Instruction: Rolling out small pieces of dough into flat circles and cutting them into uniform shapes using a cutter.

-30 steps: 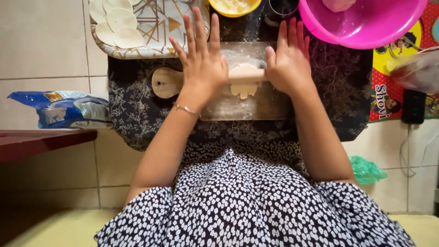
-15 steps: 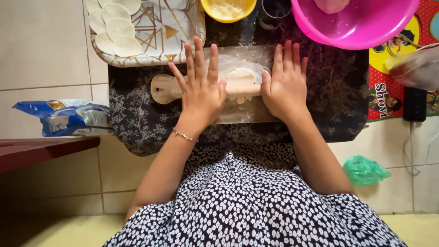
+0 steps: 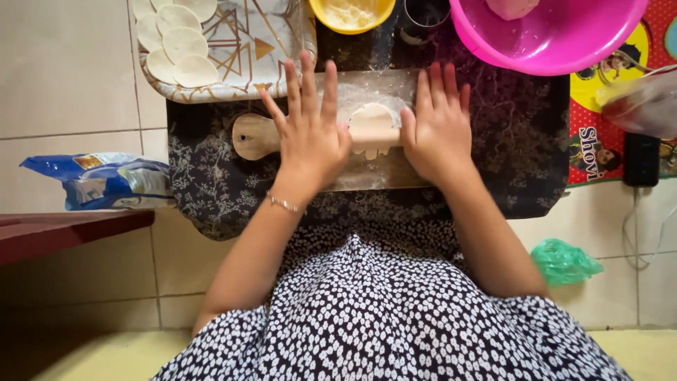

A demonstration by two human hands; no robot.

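since a second ago the pale wooden rolling pin (image 3: 257,136) has travelled away from the body, from the near part of the flour-dusted rectangular rolling board (image 3: 370,176) toward its far part, and our two hands have gone with it; we judge this the forward stroke of a roll, the dough thinning under it. the small pale round of dough (image 3: 372,116) lies on the board just beyond the pin, between our hands, its near edge under the pin. our left hand (image 3: 310,134) lies flat on the pin with fingers spread wide, palm pressing down, closed around nothing; our right hand (image 3: 437,127) likewise flat, fingers straight and close together. a thin metal bracelet (image 3: 282,203) sits on the left wrist. the board rests on a dark floral cloth (image 3: 204,183), soft and creased. left of the board and beyond it, a marble-patterned tray with gold lines (image 3: 247,56) carries finished thin dough discs (image 3: 180,46), matte and overlapping. beyond the board stands a yellow bowl of flour (image 3: 351,17); right of it a glossy pink plastic basin (image 3: 557,42). well left of the board, a crinkled blue and white plastic bag (image 3: 106,182) on pale floor tiles.
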